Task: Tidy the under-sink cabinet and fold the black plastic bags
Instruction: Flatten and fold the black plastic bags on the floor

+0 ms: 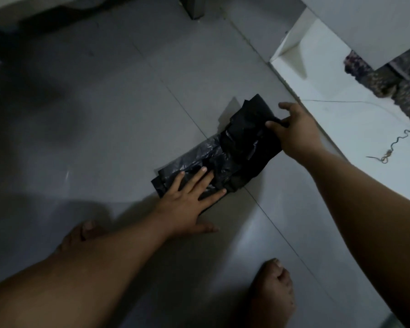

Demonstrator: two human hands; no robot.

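Black plastic bag [225,159] lies on the floor [104,114] tiles, left hand [187,204] spread flat pinning its near end, right hand [294,131] pinching the far edge, best drawn over squarely while that palm anchors.

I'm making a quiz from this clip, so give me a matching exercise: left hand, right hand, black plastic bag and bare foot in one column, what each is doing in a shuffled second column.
1. left hand
2. right hand
3. black plastic bag
4. bare foot

A. lies partly folded on the grey tile floor
B. pinches the bag's far end
C. stands on the floor near the bottom edge
D. presses flat on the bag's near end

Pairs: 1-D, 2-B, 3-A, 4-C
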